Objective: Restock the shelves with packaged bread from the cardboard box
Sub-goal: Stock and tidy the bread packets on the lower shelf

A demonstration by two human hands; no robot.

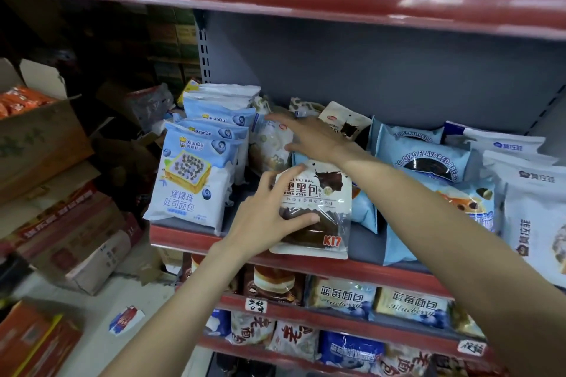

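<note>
The dark bread packet [315,208] was held at the shelf's [211,237] front edge by the left hand [269,220], thumb and fingers clamped on its left side, while the right hand [312,138], fingers spread flat, pressed on packets behind. It would best be slid upright into the gap beside the blue XianDu packets [196,174]. Cardboard boxes [39,138] were stacked on the floor to the left; stocked lower shelves [352,320] were seen below.
</note>
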